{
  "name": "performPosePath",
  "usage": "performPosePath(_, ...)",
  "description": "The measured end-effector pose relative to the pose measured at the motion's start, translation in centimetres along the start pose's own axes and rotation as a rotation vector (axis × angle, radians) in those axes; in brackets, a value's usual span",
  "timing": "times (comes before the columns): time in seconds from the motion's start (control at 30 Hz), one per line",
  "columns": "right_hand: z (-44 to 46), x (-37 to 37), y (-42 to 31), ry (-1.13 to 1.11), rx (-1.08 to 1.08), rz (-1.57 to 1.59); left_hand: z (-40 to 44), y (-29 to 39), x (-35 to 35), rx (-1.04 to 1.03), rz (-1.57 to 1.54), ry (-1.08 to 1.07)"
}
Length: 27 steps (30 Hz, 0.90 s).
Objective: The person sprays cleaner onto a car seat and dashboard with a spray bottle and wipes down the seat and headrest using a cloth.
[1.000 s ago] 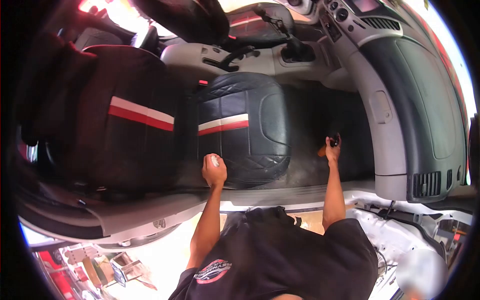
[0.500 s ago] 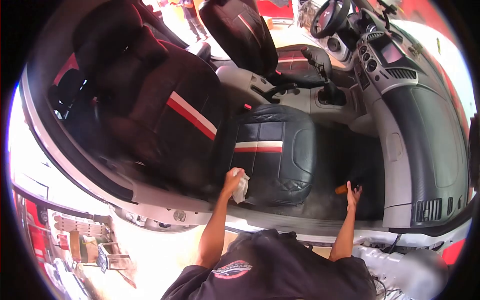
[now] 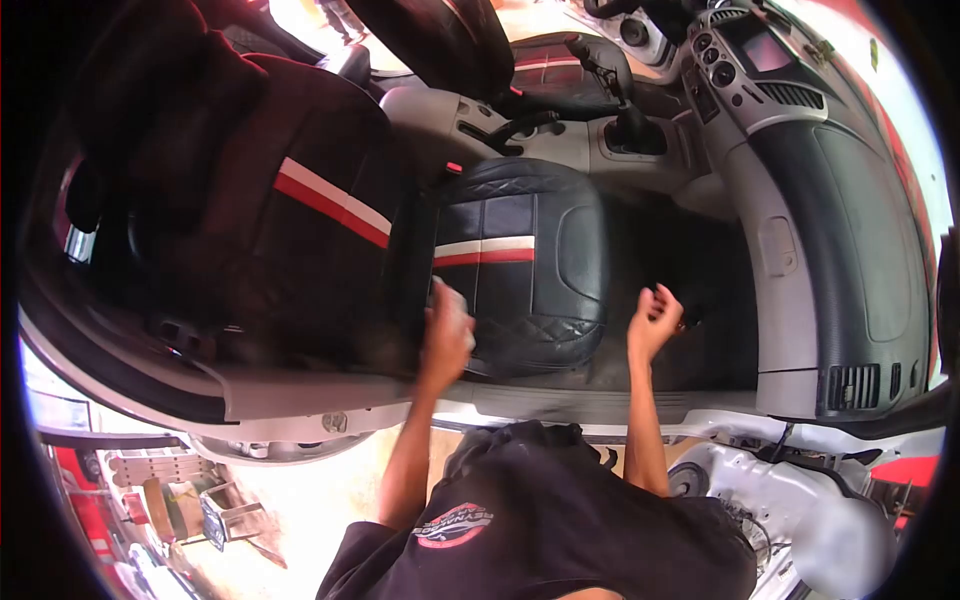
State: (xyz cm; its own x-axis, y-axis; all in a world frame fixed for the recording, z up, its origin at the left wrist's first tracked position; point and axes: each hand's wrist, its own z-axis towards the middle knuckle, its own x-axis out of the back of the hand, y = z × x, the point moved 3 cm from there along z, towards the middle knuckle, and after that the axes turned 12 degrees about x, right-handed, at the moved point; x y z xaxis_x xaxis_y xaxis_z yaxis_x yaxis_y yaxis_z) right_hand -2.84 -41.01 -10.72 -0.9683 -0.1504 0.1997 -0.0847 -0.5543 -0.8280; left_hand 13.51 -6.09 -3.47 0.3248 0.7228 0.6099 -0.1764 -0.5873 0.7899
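Observation:
My left hand point(image 3: 448, 332) is blurred and closed over the near side of the black seat cushion point(image 3: 570, 240). A pale patch of the white cloth shows at its fingers; the rest is hidden. Over the dark footwell point(image 3: 710, 350), my right hand point(image 3: 655, 322) has its fingers curled inward. A small dark object point(image 3: 690, 323) shows just beside it, partly hidden by the hand. No orange-brown part is visible there, and what the fingers hold cannot be made out.
The seat backrest point(image 3: 330, 235) with white and red stripes rises at the left. Beyond the cushion lie the handbrake point(image 3: 520, 128) and gear lever point(image 3: 632, 125). The grey and black dashboard point(image 3: 850, 230) borders the right side. A door sill point(image 3: 580, 402) runs in front of my body.
The view has shifted since half a second ago. My right hand has turned, hiding the orange-brown bottle seen in it before. The white cloth, hanging loose earlier, is mostly hidden at my left hand.

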Motion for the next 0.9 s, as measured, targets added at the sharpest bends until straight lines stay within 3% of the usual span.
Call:
performPosePath(0.03,0.5,-2.4,-0.7,-0.087,0.009,0.061,-1.1,-2.0,-3.5,-0.176,0.285,-0.035)
performPosePath(0.1,2.2,-6.8,-2.1,-0.216,0.025,-0.02,-4.3,-1.7,-7.2,-0.309,0.559,-0.199)
performPosePath(0.2,5.1,-13.2,-0.5,-0.306,-0.026,-0.207,-2.1,-3.7,-6.4,-0.202,0.29,-0.315)
performPosePath(0.27,6.0,-17.1,-1.1,-0.33,-0.121,-0.367,-1.1,-4.2,-6.3,-0.157,0.348,-0.244)
performPosePath(0.33,5.4,-19.2,-1.7,-0.338,-0.079,-0.54,1.2,-5.3,-6.2,-0.105,0.391,-0.123)
performPosePath(0.43,5.2,-21.0,-2.7,-0.356,-0.028,-0.724,8.1,-11.8,-5.1,0.082,0.403,0.156)
performPosePath(0.5,6.1,-21.5,-3.1,-0.387,-0.051,-0.771,13.3,-15.4,-3.8,0.046,0.498,0.31)
performPosePath(0.7,6.8,-24.1,-2.0,-0.355,0.023,-0.853,26.2,-11.0,-7.6,-0.058,0.277,0.19)
performPosePath(0.77,6.9,-24.6,-0.8,-0.388,0.017,-0.833,21.4,-5.0,-9.8,-0.26,0.16,0.075)
performPosePath(0.9,7.2,-24.9,-0.5,-0.452,-0.046,-0.823,5.0,3.0,-10.1,-0.363,0.228,-0.366)
